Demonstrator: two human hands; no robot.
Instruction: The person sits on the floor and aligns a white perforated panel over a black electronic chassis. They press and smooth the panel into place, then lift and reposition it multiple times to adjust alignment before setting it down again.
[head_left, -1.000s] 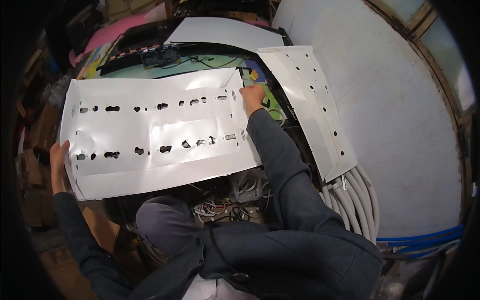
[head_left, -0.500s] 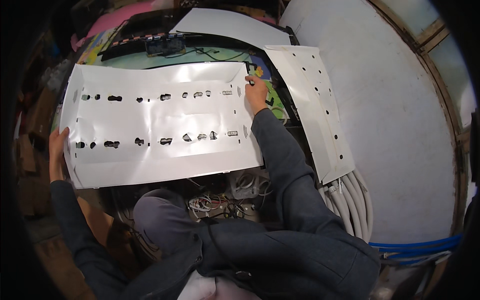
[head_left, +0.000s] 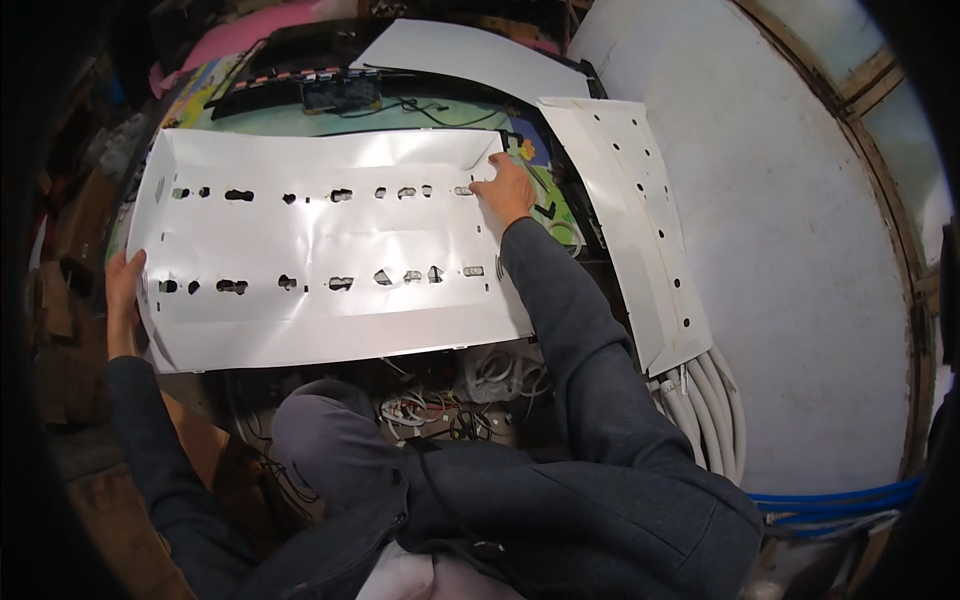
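Note:
A large white reflector sheet [head_left: 330, 235] with raised rims and two rows of cut holes lies in front of me over a dark-framed panel. My left hand [head_left: 124, 280] grips its left edge, thumb on top and the other fingers partly hidden behind the rim. At the upper right corner, my right hand [head_left: 506, 190] rests on the sheet, thumb and forefinger apart and touching its surface. Pale strips show through several of the holes.
Right of the sheet leans a second white perforated panel [head_left: 640, 230], above a bundle of pale tubes [head_left: 705, 410]. A white sheet [head_left: 470, 60] and a circuit board [head_left: 341, 95] with cables are at the back. Tangled wires [head_left: 440, 415] lie below the near edge.
My right hand has gone from the sheet's right edge onto its surface, thumb now reaching left. The whole view has shifted slightly; my left hand stays on the left edge.

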